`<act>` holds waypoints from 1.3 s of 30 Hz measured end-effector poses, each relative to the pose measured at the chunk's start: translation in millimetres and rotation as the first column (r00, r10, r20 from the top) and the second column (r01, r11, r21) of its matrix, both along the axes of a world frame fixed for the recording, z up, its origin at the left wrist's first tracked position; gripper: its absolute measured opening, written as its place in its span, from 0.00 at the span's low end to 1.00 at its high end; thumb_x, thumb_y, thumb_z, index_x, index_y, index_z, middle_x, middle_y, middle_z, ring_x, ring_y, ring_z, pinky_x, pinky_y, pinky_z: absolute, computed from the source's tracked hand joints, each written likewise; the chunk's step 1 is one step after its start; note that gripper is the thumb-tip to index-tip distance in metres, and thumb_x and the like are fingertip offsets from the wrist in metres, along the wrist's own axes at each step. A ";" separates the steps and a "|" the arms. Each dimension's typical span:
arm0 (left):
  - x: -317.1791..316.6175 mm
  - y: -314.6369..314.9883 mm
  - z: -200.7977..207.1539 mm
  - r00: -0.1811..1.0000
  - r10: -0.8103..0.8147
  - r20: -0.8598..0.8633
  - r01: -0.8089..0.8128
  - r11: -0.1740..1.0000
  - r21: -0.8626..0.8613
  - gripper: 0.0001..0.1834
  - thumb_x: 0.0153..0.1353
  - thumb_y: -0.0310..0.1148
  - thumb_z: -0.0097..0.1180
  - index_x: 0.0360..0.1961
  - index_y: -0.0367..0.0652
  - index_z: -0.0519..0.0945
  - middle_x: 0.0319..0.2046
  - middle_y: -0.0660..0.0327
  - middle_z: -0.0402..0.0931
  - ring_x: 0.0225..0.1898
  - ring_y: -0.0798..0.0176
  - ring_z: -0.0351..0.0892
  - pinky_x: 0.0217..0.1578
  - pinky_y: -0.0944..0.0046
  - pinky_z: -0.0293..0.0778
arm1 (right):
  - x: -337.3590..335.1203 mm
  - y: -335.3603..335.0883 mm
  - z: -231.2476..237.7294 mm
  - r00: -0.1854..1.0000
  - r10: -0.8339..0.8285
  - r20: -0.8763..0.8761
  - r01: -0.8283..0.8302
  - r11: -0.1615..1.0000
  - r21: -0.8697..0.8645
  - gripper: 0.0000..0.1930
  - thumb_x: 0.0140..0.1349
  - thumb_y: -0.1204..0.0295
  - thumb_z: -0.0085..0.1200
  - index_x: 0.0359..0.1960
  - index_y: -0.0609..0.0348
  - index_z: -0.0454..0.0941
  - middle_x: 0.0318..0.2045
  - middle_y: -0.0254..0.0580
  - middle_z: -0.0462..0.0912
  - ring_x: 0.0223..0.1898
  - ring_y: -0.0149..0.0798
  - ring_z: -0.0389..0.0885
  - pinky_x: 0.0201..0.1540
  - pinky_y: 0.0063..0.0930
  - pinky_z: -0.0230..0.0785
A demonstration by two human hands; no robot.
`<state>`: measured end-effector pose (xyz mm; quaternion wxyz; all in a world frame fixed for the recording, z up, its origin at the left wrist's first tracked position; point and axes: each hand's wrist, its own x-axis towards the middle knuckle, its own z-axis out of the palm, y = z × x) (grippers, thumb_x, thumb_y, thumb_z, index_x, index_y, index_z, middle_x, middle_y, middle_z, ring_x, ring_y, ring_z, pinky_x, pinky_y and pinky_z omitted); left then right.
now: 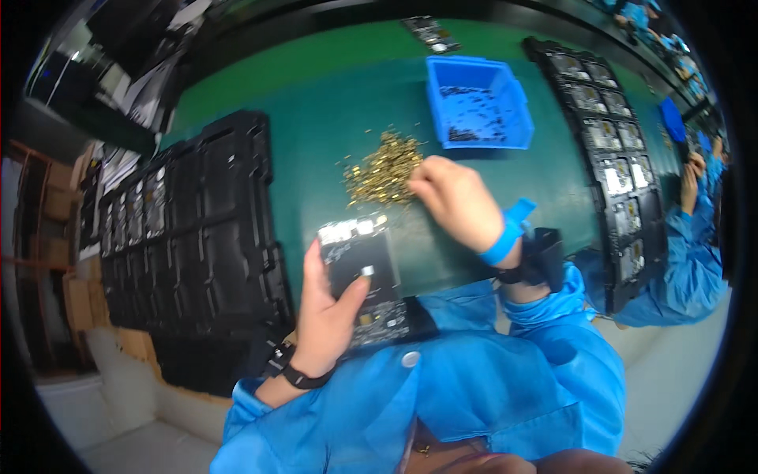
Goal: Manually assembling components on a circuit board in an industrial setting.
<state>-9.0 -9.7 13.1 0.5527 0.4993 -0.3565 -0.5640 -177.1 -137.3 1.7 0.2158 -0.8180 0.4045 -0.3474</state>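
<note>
My left hand (325, 322) grips a flat, dark phone assembly (377, 265) by its left side, thumb across its face. Bare circuitry shows at both ends of it, and a small white square sits near the thumb tip. Just beyond lies a loose pile of tiny brass-coloured metal pieces (383, 170). At the pile's right edge is my right hand (462, 204), thumb and fingers pinched together. Whatever may be between those fingertips is hidden. A blue wristband (505, 235) circles my right wrist.
A blue plastic bin (483, 144) holding small black parts stands beyond my right hand. Black compartment trays with phone assemblies flank me, the left tray (251, 213) and the right tray (588, 146). Another board (431, 34) lies at the back. A co-worker's hand (692, 178) is far right.
</note>
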 end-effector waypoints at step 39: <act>3.2 -2.9 3.0 0.822 0.023 0.569 0.109 0.975 -0.196 0.08 0.55 0.26 0.53 0.35 0.35 0.79 0.28 0.55 0.78 0.28 0.65 0.77 0.29 0.71 0.70 | 13.2 51.2 12.2 0.935 0.226 0.273 -0.260 0.961 0.098 0.15 0.38 0.77 0.62 0.32 0.58 0.75 0.46 0.49 0.67 0.48 0.48 0.67 0.48 0.34 0.61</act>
